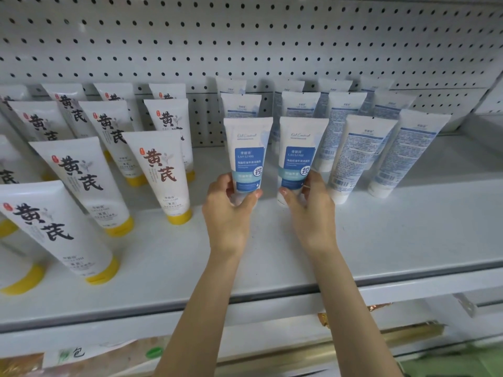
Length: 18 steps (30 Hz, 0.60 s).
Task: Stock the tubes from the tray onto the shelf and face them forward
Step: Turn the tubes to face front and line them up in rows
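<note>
The left hand (227, 210) gripped the lower part of one blue-label tube (249, 148), with thumb and fingers curled around it. The right hand (310, 213) gripped a second blue-label tube (299, 151) in the same way. Both were upright, cap down, side by side over the middle of the white shelf (381, 227), fronts reading "Oil Control", "LAO LI SHI" and a big "控". Just to the right, similar tubes (359, 156) showed their backs with barcodes. On the left stood yellow-cap tubes (160, 170) marked "黄芪".
</note>
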{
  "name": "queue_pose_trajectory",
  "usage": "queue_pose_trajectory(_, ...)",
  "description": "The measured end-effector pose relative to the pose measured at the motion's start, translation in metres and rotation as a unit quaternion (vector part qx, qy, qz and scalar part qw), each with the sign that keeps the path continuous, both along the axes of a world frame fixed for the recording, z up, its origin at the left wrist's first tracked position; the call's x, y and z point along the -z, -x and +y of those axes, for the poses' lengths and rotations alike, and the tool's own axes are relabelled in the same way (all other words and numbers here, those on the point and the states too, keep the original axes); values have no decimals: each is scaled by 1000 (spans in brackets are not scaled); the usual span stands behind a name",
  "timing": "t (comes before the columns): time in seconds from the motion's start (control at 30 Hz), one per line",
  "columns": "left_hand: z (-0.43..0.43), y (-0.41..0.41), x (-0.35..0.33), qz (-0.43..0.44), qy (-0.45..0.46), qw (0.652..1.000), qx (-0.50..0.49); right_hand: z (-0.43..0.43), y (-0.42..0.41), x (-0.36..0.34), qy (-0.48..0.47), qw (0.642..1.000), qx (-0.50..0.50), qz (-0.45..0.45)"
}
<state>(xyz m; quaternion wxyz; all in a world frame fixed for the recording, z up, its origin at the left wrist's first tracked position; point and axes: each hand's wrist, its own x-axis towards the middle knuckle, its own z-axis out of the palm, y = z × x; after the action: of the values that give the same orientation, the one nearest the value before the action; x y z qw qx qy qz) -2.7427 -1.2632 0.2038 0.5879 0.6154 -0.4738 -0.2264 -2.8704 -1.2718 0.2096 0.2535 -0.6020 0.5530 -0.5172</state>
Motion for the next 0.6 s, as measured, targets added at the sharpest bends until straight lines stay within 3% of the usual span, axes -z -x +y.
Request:
queue_pose_trajectory(0.27, 0, 1, 0, 23, 7, 1000, -8, 7, 0, -3, -15, 999, 29, -37)
queue_pose_trajectory(0.43, 12, -2, -8, 94, 61, 992, -64, 40, 9, -18, 156, 955, 218, -126)
queue_pose_trajectory(0.53, 50, 12, -16, -22, 146, 983, -106, 47, 44, -56, 259, 941, 207, -68)
queue_pose_trajectory(0.6, 71, 37, -18, -80, 167, 980, -74, 31, 77, -103, 262, 955, 137, -9)
